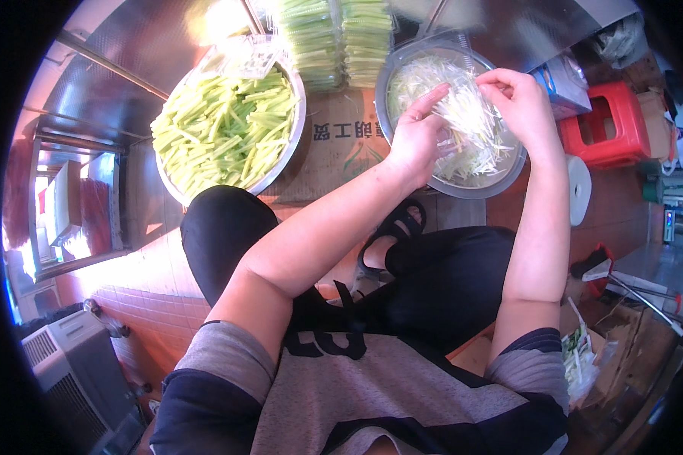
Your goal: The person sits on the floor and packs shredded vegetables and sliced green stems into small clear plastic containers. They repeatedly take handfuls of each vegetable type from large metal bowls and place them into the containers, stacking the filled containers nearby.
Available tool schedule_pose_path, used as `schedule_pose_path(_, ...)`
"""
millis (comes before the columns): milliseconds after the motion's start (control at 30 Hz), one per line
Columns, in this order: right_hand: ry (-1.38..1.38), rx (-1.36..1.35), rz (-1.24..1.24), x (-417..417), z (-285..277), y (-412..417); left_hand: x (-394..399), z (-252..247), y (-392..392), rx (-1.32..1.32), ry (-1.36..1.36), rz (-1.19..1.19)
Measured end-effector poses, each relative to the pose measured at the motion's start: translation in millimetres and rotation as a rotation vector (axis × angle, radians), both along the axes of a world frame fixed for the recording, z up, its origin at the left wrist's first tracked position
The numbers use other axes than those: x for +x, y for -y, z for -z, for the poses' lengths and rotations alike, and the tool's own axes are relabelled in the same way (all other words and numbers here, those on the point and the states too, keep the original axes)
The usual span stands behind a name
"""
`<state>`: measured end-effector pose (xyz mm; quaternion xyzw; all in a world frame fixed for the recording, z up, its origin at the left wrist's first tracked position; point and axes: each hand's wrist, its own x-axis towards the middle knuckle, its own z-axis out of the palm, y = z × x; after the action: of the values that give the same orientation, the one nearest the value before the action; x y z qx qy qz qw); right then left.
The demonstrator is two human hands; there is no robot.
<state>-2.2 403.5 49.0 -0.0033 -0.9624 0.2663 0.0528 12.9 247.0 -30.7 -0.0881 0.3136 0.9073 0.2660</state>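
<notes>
My left hand (421, 133) is over the metal basin (503, 185) at the right, its thumb pointing up and its fingers curled beneath. It appears to grip the side of a clear plastic box (445, 139) heaped with pale shredded vegetable (478, 128); the box's edges are hard to make out. More shreds lie in the basin below. My right hand (515, 102) hangs over the basin's far right side, thumb and forefinger close together. Whether a strand is between those fingertips is too small to tell.
A basin (299, 122) of cut celery sticks (227, 131) stands at the left, with empty clear boxes (250, 60) on its far rim. Packed boxes of celery (367, 40) stand beyond a flat cardboard sheet (330, 159). At right are a red stool (632, 128) and a white roll (579, 190).
</notes>
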Motion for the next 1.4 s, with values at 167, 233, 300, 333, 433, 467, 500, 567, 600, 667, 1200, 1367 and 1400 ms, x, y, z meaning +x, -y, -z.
schedule_pose_path(167,-0.14,0.01,-0.151,6,-4,-7,-3,1,4,0.083,0.038,-0.011)
schedule_pose_path(233,-0.142,-0.073,-0.135,8,-3,-20,-5,1,5,0.111,0.037,-0.023)
schedule_pose_path(300,-0.06,-0.152,-0.091,10,0,-35,-7,2,6,0.127,0.036,-0.025)
schedule_pose_path(333,-0.021,-0.165,-0.094,14,-2,-36,-8,4,7,0.128,0.035,-0.023)
schedule_pose_path(433,0.051,-0.143,-0.11,14,-3,-34,-8,3,8,0.17,0.06,-0.03)
schedule_pose_path(467,0.036,-0.118,-0.109,14,-4,-34,-8,2,8,0.191,0.072,-0.034)
schedule_pose_path(500,0.022,-0.096,-0.108,14,-6,-34,-8,2,9,0.184,0.069,-0.026)
schedule_pose_path(567,-0.091,-0.069,-0.11,15,-8,-31,-9,1,12,0.171,0.063,-0.012)
schedule_pose_path(600,-0.19,-0.064,-0.113,16,-9,-28,-9,1,13,0.178,0.057,-0.008)
schedule_pose_path(667,-0.213,-0.138,-0.085,16,-7,-27,-9,0,15,0.19,0.045,-0.001)
schedule_pose_path(1200,-0.529,0.233,-0.219,15,-12,27,-3,-7,16,0.199,0.082,-0.044)
schedule_pose_path(1367,-0.485,0.208,-0.41,29,-30,50,3,-17,40,0.208,0.025,-0.12)
schedule_pose_path(1400,-0.477,0.086,-0.394,30,-35,55,5,-24,52,0.232,0.042,-0.12)
